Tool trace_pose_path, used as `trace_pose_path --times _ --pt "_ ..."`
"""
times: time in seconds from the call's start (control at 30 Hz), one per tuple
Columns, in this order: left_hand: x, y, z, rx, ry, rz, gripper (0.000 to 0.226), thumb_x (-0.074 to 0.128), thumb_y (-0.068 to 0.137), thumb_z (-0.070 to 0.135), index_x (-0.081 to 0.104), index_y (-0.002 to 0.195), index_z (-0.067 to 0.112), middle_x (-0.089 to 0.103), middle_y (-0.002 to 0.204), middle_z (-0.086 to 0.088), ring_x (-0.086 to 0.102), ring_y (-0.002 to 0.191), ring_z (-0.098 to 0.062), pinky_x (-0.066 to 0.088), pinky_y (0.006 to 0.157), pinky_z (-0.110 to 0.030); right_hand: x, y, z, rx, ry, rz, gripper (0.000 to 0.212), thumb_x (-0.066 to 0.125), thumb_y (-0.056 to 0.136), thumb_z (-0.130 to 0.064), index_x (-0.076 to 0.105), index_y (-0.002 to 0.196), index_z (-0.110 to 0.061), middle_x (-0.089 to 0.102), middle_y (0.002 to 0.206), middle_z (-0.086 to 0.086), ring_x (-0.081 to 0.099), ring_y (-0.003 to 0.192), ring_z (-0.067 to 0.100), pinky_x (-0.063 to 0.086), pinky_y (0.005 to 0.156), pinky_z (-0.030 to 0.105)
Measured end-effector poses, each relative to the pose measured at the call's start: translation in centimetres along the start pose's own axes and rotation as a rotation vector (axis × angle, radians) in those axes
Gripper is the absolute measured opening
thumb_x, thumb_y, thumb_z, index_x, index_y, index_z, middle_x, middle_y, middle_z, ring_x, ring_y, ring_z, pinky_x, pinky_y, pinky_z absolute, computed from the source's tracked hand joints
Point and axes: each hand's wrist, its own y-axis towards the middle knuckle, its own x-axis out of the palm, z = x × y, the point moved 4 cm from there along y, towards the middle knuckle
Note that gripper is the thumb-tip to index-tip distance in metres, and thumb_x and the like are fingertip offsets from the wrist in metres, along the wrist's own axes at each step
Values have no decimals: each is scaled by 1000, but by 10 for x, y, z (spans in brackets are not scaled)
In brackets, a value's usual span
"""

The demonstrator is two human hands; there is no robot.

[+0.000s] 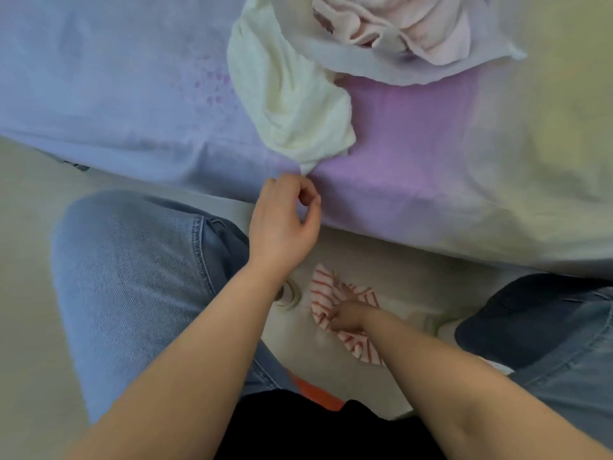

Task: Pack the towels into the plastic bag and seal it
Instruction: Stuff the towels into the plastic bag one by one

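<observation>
The left hand (285, 220) pinches the pale yellow towel (292, 94) at the bed's (431, 180) near edge; the right hand (345, 315) seemingly grips a red-striped towel (351, 340) on the floor (365, 250).

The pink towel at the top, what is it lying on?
The pink towel lies bunched on a white cloth spread over the bed sheet. A cream towel lies beside it. Whatever sits under the white cloth is covered.
</observation>
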Motion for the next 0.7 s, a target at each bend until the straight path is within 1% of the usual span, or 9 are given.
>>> trace_pose_path --times 0.1,0.23,0.3,0.37,0.43,0.5,0.57,0.63,0.7 --pt "0 0 -9 5 41 -35 0 58 86 18 58 87 18 57 87 11 46 86 -14 44 71 -37 2 11 -12 19 139 -5 69 62 84 -37 39 144 -14 28 154 8 44 131 25 36 107 26" --pt "-2 5 -14 -40 19 -22 4 59 87 17 59 88 20 51 80 20 48 90 -14 42 72 -30 -2 17 -20 91 408 -47 61 54 92 -33 35 144 -8 50 136 12 59 107 27 51 89 33" --pt "-1 9 -16 -70 2 -9 4 58 87 16 61 89 19 49 78 23 49 90 -14 42 73 -31 -11 15 -19 105 487 48 61 52 95 -31 32 145 -4 45 144 14 55 117 28 47 92 30" --pt "2 11 -16 -89 -18 -7 5 58 86 15 62 89 17 49 78 24 50 89 -13 43 74 -30 -23 15 -15 129 564 211 56 55 94 -29 42 141 -1 51 140 15 54 121 25 43 96 26" --pt "6 11 -14 -103 -36 -38 5 59 86 15 61 89 19 50 78 23 50 88 -11 43 73 -28 -40 8 -14 129 766 338 39 62 89 -23 61 120 1 68 108 15 65 89 14 48 78 20" --pt "10 11 -14 -129 -78 -113 5 59 86 16 59 87 21 54 77 21 52 84 -8 43 72 -27 -64 -13 -23 21 931 323 11 65 88 -17 67 90 -6 65 75 5 62 56 2 48 58 13" --pt "16 9 -17 -178 -112 -245 6 58 88 17 57 88 23 58 80 17 56 80 -8 46 74 -26 -89 -38 -37 -82 960 205 12 68 86 -24 67 87 -12 68 78 7 67 67 9 57 76 23" --pt "21 6 -24 -255 -109 -443 6 60 91 23 57 96 23 61 87 14 60 87 -10 48 80 -27 -108 -64 -51 -166 888 113 25 68 83 -29 70 98 -10 71 97 15 67 89 24 50 94 46" --pt "23 0 -28 -304 -123 -701 34 64 90 36 54 117 19 61 111 7 58 109 -13 45 94 -28 -124 -94 -68 -266 868 75 23 60 89 -19 67 107 -6 68 110 16 64 102 25 50 98 45"
